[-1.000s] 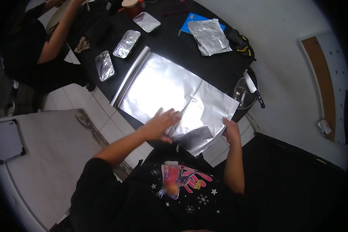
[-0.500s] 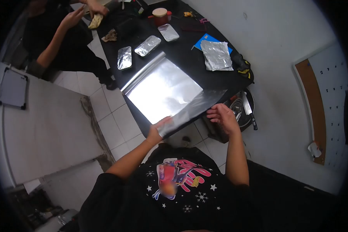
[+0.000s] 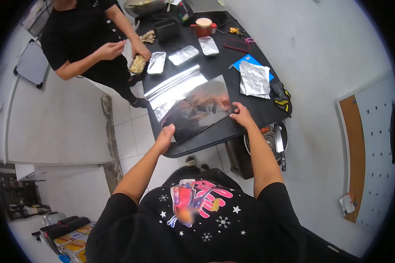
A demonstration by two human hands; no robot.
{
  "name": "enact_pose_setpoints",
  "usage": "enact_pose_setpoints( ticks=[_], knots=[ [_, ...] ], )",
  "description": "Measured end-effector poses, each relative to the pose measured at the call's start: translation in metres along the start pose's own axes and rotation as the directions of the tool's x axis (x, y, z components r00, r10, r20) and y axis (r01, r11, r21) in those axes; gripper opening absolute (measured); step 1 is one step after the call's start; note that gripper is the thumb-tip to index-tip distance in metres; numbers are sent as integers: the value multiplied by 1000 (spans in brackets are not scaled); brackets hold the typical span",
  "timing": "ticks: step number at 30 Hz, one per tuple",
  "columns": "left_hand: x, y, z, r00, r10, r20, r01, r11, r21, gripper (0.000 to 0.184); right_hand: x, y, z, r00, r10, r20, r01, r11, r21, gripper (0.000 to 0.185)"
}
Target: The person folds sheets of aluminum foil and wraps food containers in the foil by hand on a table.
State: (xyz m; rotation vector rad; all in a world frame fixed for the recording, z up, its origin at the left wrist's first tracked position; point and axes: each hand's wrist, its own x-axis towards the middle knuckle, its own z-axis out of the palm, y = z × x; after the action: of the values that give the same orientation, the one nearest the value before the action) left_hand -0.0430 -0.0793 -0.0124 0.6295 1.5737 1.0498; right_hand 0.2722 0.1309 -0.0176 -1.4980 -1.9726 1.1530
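Observation:
A sheet of aluminium foil (image 3: 202, 105) lies folded over toward its roll on the black table, its top side shiny and reflecting. The foil roll (image 3: 173, 83) is at the sheet's far left end. My left hand (image 3: 165, 136) pinches the sheet's near left corner. At the right edge of the sheet is my right hand (image 3: 241, 115), thumb and fingers apart, its fingertips beside the foil. Cut foil sheets (image 3: 255, 79) rest in a stack on a blue item (image 3: 249, 60) to the right.
Several foil-covered trays (image 3: 183, 55) stand behind the roll. A person (image 3: 81, 44) at the left holds a filled tray (image 3: 138, 64). A knife (image 3: 279, 142) lies across a pot (image 3: 287, 136) below the table's right edge. A red pot (image 3: 203, 29) stands farther back.
The near part of the foil has been lifted and folded back toward the roll. My view has shifted, showing more of the other person, whose hand now holds the filled tray at the table edge.

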Motion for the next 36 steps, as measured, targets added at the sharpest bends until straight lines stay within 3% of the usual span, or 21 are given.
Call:
enact_pose_setpoints(
  ticks=[1, 4, 8, 11, 17, 20, 21, 22, 24, 25, 26, 28, 29, 32, 35, 36],
  knots=[
    [1, 1, -2, 998, -54, -9, 54, 998, -19, 49, 14, 17, 5, 998, 20, 54, -20, 1000, -8, 51],
    [4, 1, -8, 982, 21, 187, 17, 980, -199, 60, 29, 22, 6, 979, 101, 175, -99, 995, -20, 38],
    [3, -7, -18, 997, -81, 9, 77, 971, 224, 62, 26, 18, 6, 969, 99, 224, -95, 995, -32, 25],
    [-11, -9, -23, 994, 27, 104, -63, 931, 359, 63, 26, 16, 7, 972, 36, 233, -23, 998, -57, 22],
    [-31, -13, 1, 993, 61, -104, -36, 972, 233, 53, 7, 6, -20, 908, 73, 413, -109, 992, 63, 16],
    [-36, -10, 14, 989, 40, -141, -11, 979, 202, 46, -1, 23, -33, 935, -181, 305, 177, 983, 41, 14],
    [-37, -12, 19, 990, 21, -141, 7, 981, 195, 43, -4, 21, -37, 935, -198, 295, 160, 976, 151, 13],
    [-27, -20, 14, 991, 3, -136, 36, 959, 280, 42, -2, 21, -37, 933, -217, 287, 170, 969, 179, 13],
    [-19, -33, 12, 990, -54, -133, 86, 964, 252, 44, 5, 24, -36, 928, -251, 274, 189, 954, 233, 13],
    [-19, -29, 13, 978, -124, -170, 164, 956, 245, 48, 9, 21, -36, 918, -90, 387, -22, 961, 277, 13],
    [-19, -24, 14, 961, -185, -205, 232, 943, 238, 52, 11, 22, -33, 923, -135, 361, 26, 956, 292, 14],
    [-28, -7, 22, 973, -121, -198, 148, 981, 126, 52, 23, 20, -28, 924, -244, 294, 143, 934, 327, 14],
    [-20, -22, 16, 973, -124, -196, 144, 986, 88, 51, 29, 19, -31, 896, -181, 405, 87, 967, 240, 13],
    [-22, -18, 19, 954, -198, -224, 208, 978, 24, 50, 27, -3, -30, 865, -121, 487, -37, 952, 303, 12],
    [-11, -27, 13, 913, -294, -283, 332, 938, 96, 47, 32, 9, -19, 878, -125, 462, 5, 968, 252, 10],
    [-16, -24, 15, 926, -238, -293, 270, 960, 70, 44, 32, 11, -17, 890, -100, 444, -17, 968, 251, 11]
  ],
)
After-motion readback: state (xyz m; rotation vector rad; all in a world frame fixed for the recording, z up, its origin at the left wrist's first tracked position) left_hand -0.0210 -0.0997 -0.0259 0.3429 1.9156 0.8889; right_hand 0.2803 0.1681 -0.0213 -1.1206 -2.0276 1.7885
